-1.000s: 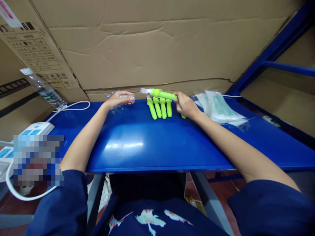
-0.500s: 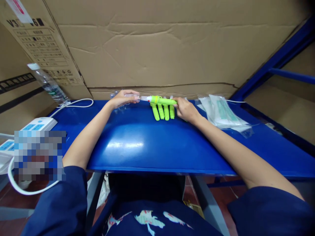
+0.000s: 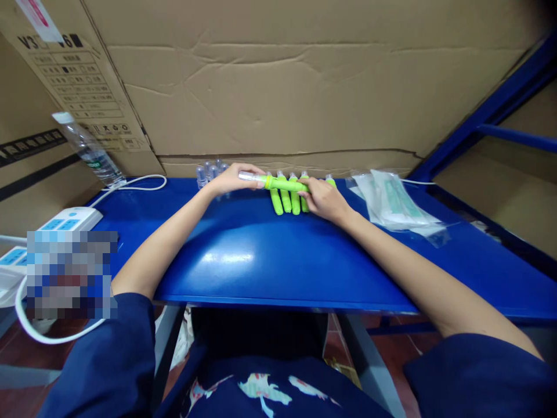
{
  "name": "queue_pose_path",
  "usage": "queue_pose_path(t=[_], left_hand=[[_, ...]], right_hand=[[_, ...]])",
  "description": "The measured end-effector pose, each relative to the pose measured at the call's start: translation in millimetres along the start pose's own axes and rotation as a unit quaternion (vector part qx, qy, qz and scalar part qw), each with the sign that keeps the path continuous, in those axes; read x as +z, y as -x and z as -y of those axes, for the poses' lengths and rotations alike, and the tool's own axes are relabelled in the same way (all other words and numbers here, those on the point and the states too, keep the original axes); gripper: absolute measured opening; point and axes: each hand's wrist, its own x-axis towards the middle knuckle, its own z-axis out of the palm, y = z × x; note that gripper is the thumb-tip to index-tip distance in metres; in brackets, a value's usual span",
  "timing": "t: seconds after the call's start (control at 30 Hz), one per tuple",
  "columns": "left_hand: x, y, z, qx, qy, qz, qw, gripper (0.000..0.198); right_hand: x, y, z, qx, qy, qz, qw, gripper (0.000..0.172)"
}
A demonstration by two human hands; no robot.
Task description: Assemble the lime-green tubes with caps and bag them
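Note:
My right hand (image 3: 324, 200) grips a lime-green pen-shaped tool (image 3: 285, 184), held sideways above the blue table (image 3: 261, 255). My left hand (image 3: 232, 179) pinches a clear cap (image 3: 250, 176) that sits over the tool's left tip. Under the held tool, several more green tools (image 3: 289, 200) lie side by side. A few clear caps (image 3: 209, 171) stand just behind my left hand, by the cardboard wall.
Clear plastic packets (image 3: 391, 200) lie to the right of my right hand. At the far left are a plastic water bottle (image 3: 89, 151), a white power strip (image 3: 65, 220) and its white cable (image 3: 130, 184). Cardboard boxes (image 3: 278, 87) close off the back; a blue frame (image 3: 487, 98) rises at right.
My left hand has moved right with the clear cap and met the tip of the green tool. The right hand has lowered the tool slightly toward the row.

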Motion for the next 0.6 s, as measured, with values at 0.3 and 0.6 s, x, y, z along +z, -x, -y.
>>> queue_pose_path(t=[0.3, 0.6], left_hand=[[-3.3, -0.6, 10.8, -0.027, 0.073, -0.031, 0.996, 0.058], [-2.9, 0.2, 10.6, -0.042, 0.104, -0.044, 0.993, 0.055]], right_hand=[[3.3, -3.0, 1.4, 0.058, -0.103, -0.084, 0.989, 0.047], [8.1, -2.6, 1.5, 0.063, -0.17, -0.094, 0.979, 0.034]])
